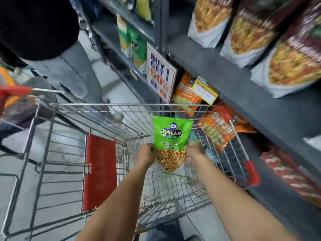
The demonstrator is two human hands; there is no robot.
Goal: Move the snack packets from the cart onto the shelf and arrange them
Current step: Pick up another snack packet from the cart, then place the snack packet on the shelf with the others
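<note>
A green Balaji snack packet (171, 136) stands upright above the wire cart (73, 108). My left hand (146, 154) grips its lower left edge and my right hand (193, 151) grips its lower right edge. Another packet, mostly clear and pale, lies in the cart bottom (191, 174) under my right hand, partly hidden. The grey shelf (225, 70) runs along the right, with white and maroon snack packets (248, 37) standing on its upper level.
Orange packets (188, 91) fill the lower shelf level beside the cart's right rim. A "Buy 1 Get 1" sign (160, 73) hangs on the shelf post. A person in grey trousers (76, 73) stands beyond the cart at the far left. The red child-seat flap (100, 173) is inside the cart.
</note>
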